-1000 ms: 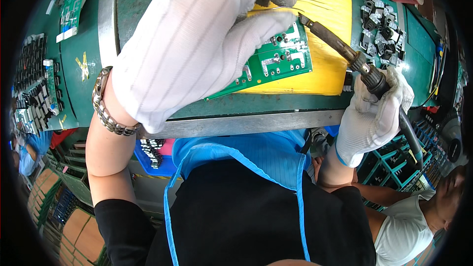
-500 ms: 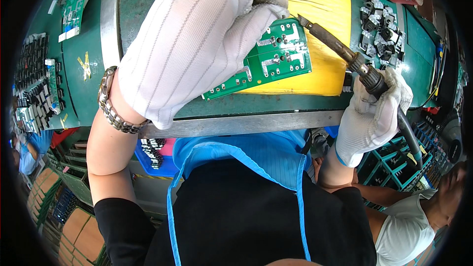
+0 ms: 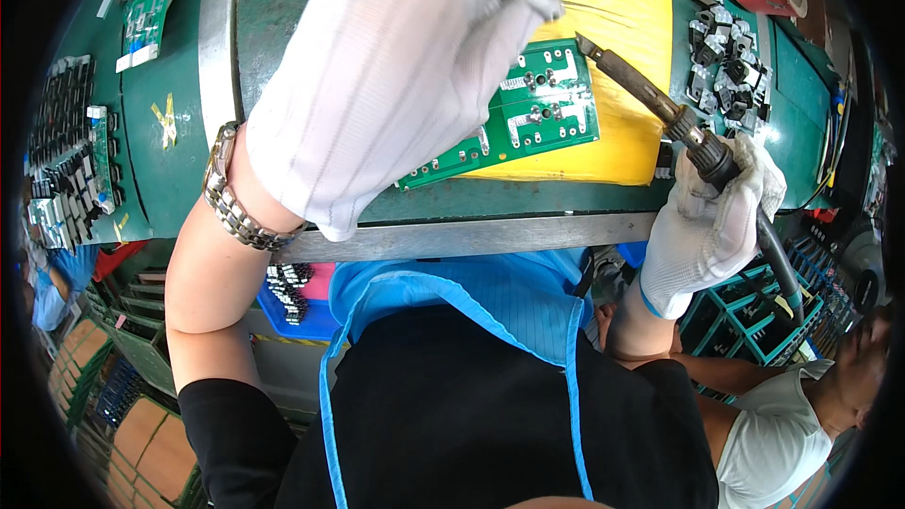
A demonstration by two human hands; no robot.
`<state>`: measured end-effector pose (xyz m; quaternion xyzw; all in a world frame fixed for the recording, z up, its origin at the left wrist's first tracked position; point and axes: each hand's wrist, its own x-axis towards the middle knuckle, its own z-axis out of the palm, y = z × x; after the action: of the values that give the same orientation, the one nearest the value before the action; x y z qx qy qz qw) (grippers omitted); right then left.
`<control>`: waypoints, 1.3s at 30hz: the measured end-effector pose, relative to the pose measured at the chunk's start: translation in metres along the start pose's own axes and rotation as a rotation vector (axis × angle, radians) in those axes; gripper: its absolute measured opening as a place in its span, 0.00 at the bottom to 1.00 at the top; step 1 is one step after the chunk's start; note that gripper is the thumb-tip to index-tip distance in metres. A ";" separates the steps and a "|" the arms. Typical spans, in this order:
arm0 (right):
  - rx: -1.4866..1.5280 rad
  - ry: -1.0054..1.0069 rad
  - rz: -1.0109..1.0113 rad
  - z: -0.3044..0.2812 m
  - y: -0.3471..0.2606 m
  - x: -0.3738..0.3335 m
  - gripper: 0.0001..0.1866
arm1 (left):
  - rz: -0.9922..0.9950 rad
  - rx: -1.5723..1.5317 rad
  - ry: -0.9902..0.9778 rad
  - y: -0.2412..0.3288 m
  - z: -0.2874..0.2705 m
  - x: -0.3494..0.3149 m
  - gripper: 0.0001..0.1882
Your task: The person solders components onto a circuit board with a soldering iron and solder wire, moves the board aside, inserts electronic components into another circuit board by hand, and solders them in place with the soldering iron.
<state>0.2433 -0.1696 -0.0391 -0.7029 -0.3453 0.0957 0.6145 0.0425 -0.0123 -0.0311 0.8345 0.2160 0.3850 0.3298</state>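
Observation:
A green circuit board (image 3: 551,111) with silvery solder joints lies tilted on a yellow pad (image 3: 627,85). My white-gloved left hand (image 3: 405,75) is above the board and hides its left part. Its thumb and fingers are pinched together past the board's far edge; what they hold, if anything, is hidden. In my gloved right hand (image 3: 712,217) is a soldering iron (image 3: 693,132), gripped by its dark handle and pointing up and left. The iron's tip is by the board's far right corner; whether it touches is unclear.
Small black-and-silver parts (image 3: 726,61) are heaped right of the pad. More boards (image 3: 151,9) and rows of components (image 3: 61,155) are at the left. A metal strip (image 3: 471,234) edges the green table. Another person (image 3: 773,424) sits at the lower right.
My left hand has shifted slightly right, its fingertips now a bit higher and farther from the iron's tip. The iron and my right hand have barely moved.

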 end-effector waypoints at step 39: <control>0.476 -0.035 0.053 0.005 -0.003 0.011 0.12 | -0.029 0.599 -0.124 0.036 -0.029 -0.047 0.24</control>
<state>0.2479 -0.1590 -0.0340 -0.5454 -0.3052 0.2025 0.7540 -0.0052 -0.0543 -0.0148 0.9134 0.3111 0.2476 0.0870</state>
